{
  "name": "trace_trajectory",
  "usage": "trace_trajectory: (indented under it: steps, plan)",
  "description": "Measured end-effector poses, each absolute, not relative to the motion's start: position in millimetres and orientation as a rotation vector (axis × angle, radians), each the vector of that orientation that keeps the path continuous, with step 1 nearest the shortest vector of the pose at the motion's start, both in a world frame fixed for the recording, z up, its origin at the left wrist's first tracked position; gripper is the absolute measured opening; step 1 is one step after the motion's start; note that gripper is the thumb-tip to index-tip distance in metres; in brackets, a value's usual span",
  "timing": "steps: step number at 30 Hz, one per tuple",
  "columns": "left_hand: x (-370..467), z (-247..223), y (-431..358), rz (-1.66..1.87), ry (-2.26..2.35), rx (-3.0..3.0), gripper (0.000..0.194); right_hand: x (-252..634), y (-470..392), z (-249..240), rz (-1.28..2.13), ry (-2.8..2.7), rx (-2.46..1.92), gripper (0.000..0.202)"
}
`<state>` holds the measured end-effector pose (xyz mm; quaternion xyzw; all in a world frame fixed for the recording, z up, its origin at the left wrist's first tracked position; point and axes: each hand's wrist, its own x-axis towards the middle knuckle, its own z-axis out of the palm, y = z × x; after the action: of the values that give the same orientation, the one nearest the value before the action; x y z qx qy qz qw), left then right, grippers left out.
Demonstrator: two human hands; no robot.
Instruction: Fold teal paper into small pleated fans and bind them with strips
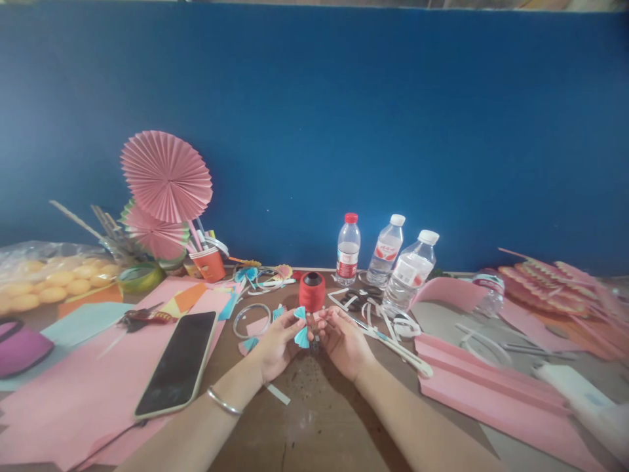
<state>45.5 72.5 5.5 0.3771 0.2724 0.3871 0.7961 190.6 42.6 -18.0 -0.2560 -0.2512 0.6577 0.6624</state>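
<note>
My left hand (281, 344) is closed, its thumb and finger pinching a small pleated light-blue paper piece (301, 328) that flares at top and bottom. Just right of it, my right hand (344, 341) has its fingertips pressed together near the paper; what they hold, if anything, is too small to name. A red spool (312, 292) with a dark top stands right behind the fingertips. A silver ring (251, 321) lies left of the spool, beside small blue paper scraps.
A phone (177, 364) lies on pink paper (83, 400) at left. Three bottles, one of them red-capped (348, 249), stand behind. Scissors (400, 351) and folded pink paper (496, 400) are at right. Pink paper fans (167, 177) rise behind an orange cup (209, 264).
</note>
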Motion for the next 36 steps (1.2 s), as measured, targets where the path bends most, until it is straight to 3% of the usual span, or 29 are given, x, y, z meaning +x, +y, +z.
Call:
trace_trajectory:
  steps: [6, 14, 18, 25, 29, 36]
  plan:
    - [45, 2, 73, 0.875, 0.578, 0.850, 0.018, 196, 47, -19, 1.479, -0.502, -0.564, 0.008]
    - [42, 6, 78, 0.946, 0.633, 0.868, 0.017, 205, 47, -18, 0.940, -0.539, -0.871, 0.010]
    - [43, 5, 78, 0.940, 0.655, 0.876, 0.016, 191, 35, -15, 0.612, -1.038, -1.055, 0.022]
    - [47, 9, 73, 0.867, 0.719, 1.065, 0.016, 175, 38, -22, 1.139, -1.171, -1.034, 0.021]
    - [46, 7, 74, 0.908, 0.784, 1.213, 0.014, 180, 37, -15, 1.013, -1.302, -1.141, 0.008]
    - [46, 1, 74, 0.822, 0.649, 1.162, 0.016, 184, 35, -11, 0.941, -1.369, -1.160, 0.016]
